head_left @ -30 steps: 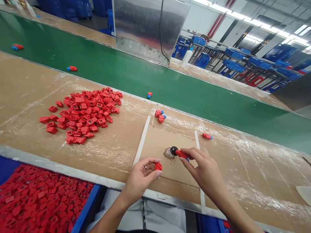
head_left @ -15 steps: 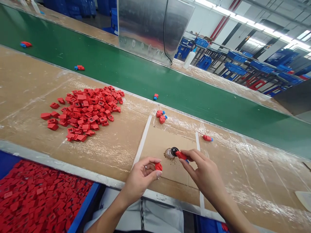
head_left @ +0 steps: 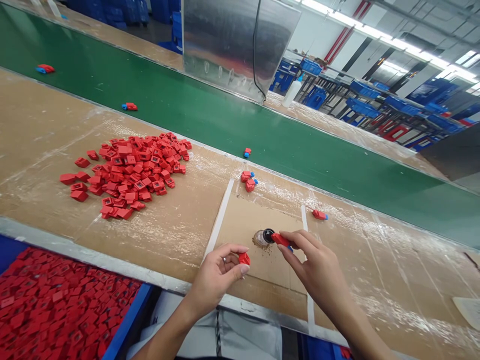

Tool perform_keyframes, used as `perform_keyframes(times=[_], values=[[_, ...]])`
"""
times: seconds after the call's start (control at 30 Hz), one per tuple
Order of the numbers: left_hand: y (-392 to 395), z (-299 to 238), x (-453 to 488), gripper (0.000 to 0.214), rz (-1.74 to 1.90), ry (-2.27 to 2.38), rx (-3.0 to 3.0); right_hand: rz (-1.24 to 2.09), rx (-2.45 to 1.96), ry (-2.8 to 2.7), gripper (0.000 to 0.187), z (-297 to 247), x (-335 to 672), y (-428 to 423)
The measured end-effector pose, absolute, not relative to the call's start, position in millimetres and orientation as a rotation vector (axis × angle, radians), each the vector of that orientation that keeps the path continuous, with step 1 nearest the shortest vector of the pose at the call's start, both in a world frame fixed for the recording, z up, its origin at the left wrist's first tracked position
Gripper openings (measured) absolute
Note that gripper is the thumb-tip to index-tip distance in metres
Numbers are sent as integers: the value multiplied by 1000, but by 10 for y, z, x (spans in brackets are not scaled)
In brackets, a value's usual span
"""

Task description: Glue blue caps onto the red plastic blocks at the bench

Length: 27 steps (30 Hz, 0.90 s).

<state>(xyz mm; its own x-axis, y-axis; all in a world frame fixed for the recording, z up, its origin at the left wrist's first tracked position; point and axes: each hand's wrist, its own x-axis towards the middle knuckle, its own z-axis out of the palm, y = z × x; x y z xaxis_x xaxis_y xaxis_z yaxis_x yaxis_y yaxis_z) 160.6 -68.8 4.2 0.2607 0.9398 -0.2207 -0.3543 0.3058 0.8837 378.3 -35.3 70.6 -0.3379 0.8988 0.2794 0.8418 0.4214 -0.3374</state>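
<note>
My left hand (head_left: pixel 213 280) is pinched shut on a small square red plastic block (head_left: pixel 244 258), held between thumb and fingers. My right hand (head_left: pixel 315 265) grips a red plastic part (head_left: pixel 281 240) with a bit of blue at its lower end. That part's tip presses against a small black round fitting (head_left: pixel 268 235), which sits in a metal-rimmed holder smeared with brown grease (head_left: pixel 259 239). The holder stands on a cardboard sheet (head_left: pixel 258 220) between my hands. Where the part enters the fitting is hidden.
A heap of red blocks (head_left: pixel 127 175) lies on the cardboard-covered bench, with a blue bin full of them (head_left: pixel 56 305) at lower left. Finished red-and-blue pieces (head_left: pixel 249 180) lie beyond my hands. A green conveyor belt (head_left: pixel 187 105) runs behind, below an upright metal panel (head_left: pixel 232 45).
The red-and-blue pieces on the green belt have moved right along it. My hands and what they hold stay almost still, and the view has shifted slightly.
</note>
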Motion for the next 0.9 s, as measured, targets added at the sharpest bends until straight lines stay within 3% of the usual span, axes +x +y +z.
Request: perform_keyframes(times=[0.7,0.9], values=[[-657,40,1593,36,1022,840,731,235,-1475,-2142,22,767,3806,-227],[-650,56,1576,36,1004,780,686,313,-1486,-2027,31,777,3769,-338]])
